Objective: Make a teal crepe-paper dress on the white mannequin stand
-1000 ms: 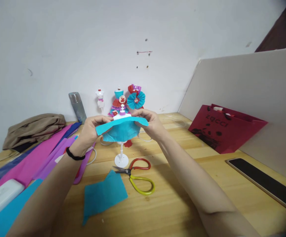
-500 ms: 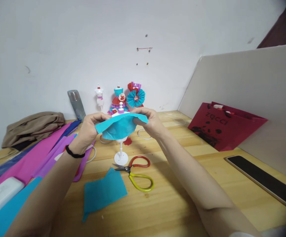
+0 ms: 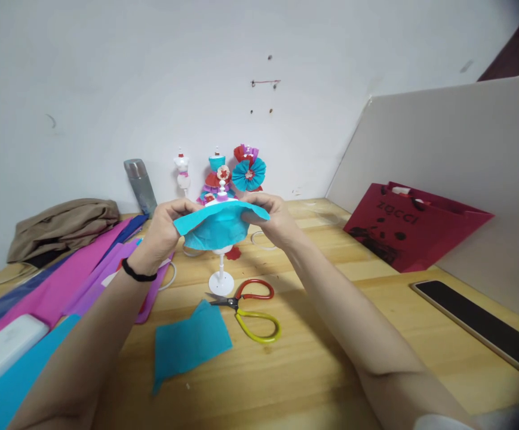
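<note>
The blue paper (image 3: 217,227) spans sideways from the left hand (image 3: 164,233) to the right hand (image 3: 279,222), its long axis crossing the front of the white mannequin (image 3: 221,263). Both hands are about equally near, fingers seemingly closed on opposite ends, though some tips are hidden. The paper lies between the fingers, above the table (image 3: 317,376).

Over on the right of the tabletop (image 3: 322,382) I see a red paper bag (image 3: 415,233) near a pale upright panel (image 3: 456,137), and a dark-screened phone (image 3: 474,322) lying flat closer in; on the left a grey flask (image 3: 141,186) stands by the wall (image 3: 107,83), just beyond a crumpled brown cloth (image 3: 64,227), and small dark spots (image 3: 270,57) mark the wall higher up
</note>
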`<state>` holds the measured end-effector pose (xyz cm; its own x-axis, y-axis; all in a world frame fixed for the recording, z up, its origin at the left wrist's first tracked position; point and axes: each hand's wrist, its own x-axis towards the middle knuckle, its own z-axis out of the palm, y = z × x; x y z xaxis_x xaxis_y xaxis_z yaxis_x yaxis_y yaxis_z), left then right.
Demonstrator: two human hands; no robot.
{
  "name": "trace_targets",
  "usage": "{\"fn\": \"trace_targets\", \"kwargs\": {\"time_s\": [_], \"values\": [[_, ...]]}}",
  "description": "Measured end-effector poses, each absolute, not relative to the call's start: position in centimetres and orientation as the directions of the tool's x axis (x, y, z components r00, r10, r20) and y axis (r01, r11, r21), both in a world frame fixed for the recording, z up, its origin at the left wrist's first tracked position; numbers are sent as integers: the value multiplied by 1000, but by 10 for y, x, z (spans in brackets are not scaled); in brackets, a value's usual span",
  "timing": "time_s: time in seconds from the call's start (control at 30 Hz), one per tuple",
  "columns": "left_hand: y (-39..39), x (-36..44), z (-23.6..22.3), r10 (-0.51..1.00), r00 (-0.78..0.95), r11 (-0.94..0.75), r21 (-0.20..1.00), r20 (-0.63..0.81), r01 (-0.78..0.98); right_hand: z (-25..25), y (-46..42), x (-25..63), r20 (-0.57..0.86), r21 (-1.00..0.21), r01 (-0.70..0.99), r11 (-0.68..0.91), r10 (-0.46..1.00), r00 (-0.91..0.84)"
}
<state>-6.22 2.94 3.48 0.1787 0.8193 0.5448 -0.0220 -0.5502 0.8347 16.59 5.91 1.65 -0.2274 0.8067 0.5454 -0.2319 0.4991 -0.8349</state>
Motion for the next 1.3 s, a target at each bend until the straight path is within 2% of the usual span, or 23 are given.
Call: {"fn": "trace_targets", "kwargs": {"time_s": [0.17, 0.5, 1.0, 1.3], "values": [[31, -66, 33, 823, 206, -538, 843, 529, -14, 15, 60, 167, 538, -842, -208, 498, 802, -258], [34, -66, 33, 751, 243, -615, 784, 614, -81, 14, 63, 173, 556, -831, -158, 534, 787, -267], [37, -75, 35, 767, 350, -572, 820, 538, -7, 9, 66, 177, 477, -872, -115, 477, 769, -425], [36, -75, 37, 758, 351, -593, 805, 549, 20, 18, 60, 180, 557, -817, -78, 571, 746, -365]]}}
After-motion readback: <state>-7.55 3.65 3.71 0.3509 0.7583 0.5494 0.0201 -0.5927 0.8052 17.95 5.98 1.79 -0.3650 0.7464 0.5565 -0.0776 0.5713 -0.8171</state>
